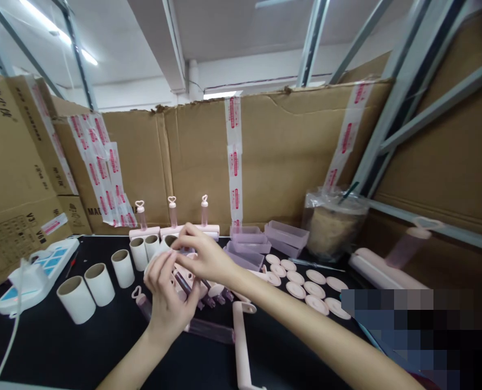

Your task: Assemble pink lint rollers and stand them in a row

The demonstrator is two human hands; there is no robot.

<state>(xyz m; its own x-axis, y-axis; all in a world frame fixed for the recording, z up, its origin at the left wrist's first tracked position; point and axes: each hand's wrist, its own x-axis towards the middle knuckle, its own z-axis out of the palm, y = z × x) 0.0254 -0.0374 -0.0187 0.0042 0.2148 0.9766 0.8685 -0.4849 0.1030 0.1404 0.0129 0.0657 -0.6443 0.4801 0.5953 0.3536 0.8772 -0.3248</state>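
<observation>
My left hand (169, 290) is closed round a white paper roll (164, 248), which its fingers largely hide. From the right, my right hand (206, 254) reaches across with fingers bent and pinching at the roll's edge. Just left of the hands stand several white rolls with brown cores (122, 269) in a slanting row. Under the hands lie pale pink parts and dark translucent handles (216, 295), partly covered. A clear purple tube with a heart-shaped loop (142, 303) lies behind my left wrist. Nearby rests a pale pink roller frame (242, 341).
Pink oval discs (304, 287) lie to the right, near purple translucent trays (287, 238). Behind, heart-topped handles (172, 211) stand against the cardboard wall (281, 157). A power strip (41, 276) with a cable sits left. A plastic-wrapped tub (334, 227) stands back right.
</observation>
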